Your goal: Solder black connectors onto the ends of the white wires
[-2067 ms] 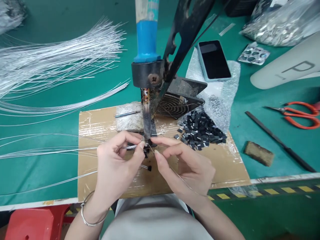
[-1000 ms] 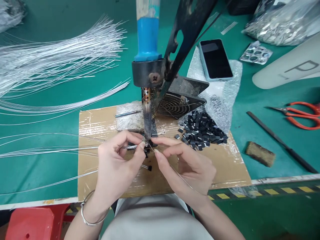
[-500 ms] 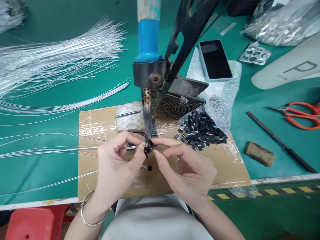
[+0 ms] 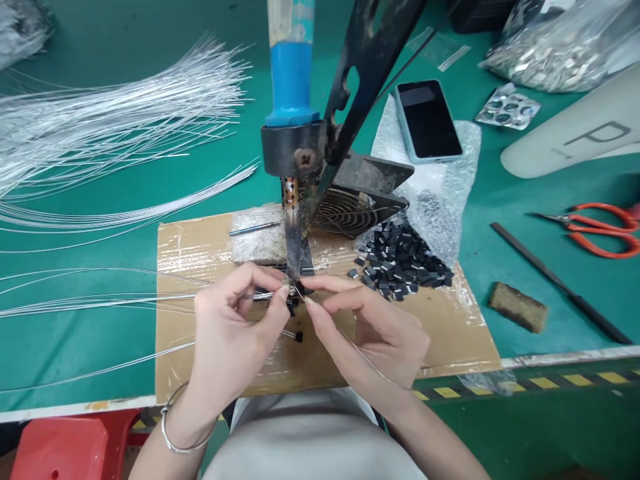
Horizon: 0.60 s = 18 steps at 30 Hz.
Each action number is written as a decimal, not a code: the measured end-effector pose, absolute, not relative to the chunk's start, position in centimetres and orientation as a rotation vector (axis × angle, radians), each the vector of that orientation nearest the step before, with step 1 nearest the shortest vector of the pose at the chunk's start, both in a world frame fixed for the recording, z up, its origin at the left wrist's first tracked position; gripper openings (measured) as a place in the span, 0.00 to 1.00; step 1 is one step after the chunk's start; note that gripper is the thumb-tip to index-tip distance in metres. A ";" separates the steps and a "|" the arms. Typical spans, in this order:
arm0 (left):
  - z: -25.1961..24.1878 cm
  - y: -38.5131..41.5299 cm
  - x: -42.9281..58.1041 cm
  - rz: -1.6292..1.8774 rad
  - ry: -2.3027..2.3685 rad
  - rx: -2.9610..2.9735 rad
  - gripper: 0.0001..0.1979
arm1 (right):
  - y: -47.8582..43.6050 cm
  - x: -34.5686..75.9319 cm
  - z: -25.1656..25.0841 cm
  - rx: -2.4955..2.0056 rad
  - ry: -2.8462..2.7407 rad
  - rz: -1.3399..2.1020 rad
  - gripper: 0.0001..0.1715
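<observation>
A soldering iron point(image 4: 291, 87) with a blue collar is clamped in a black stand point(image 4: 350, 100), its tip pointing down between my hands. My left hand point(image 4: 240, 327) is closed in a pinch on thin silvery wires point(image 4: 180, 297) right at the tip. Solder wire point(image 4: 360, 353) runs through the fingers of my right hand point(image 4: 370, 327), its thin end near the tip. Whatever small part sits under the tip is mostly hidden by fingers. Below lies a wire with a black connector point(image 4: 299, 337) on its end, on the cardboard point(image 4: 430, 340).
Small black connectors point(image 4: 400, 260) lie heaped right of a fan point(image 4: 350, 207). Beyond are a phone point(image 4: 430, 120) on bubble wrap, red-handled scissors point(image 4: 595, 227), a file point(image 4: 560, 283) and a brown block point(image 4: 518, 307). Wire bundles point(image 4: 125, 113) spread at left.
The soldering iron and stand appear shifted slightly left in view, along with small shifts of the objects at right. Both hands keep nearly the same pinch at the tip.
</observation>
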<state>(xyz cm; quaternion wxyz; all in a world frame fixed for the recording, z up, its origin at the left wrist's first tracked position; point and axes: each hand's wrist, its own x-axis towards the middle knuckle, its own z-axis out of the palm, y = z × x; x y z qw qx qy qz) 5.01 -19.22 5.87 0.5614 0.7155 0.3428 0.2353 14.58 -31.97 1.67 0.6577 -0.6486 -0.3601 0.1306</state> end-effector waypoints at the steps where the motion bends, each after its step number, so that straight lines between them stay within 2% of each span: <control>1: 5.9 -19.2 5.0 0.554 0.809 1.686 0.08 | -32.0 14.6 1.7 -1.471 -0.815 0.295 0.12; 18: 5.8 -19.2 5.1 0.538 0.820 1.666 0.09 | -31.8 14.4 1.6 -1.462 -0.779 0.316 0.12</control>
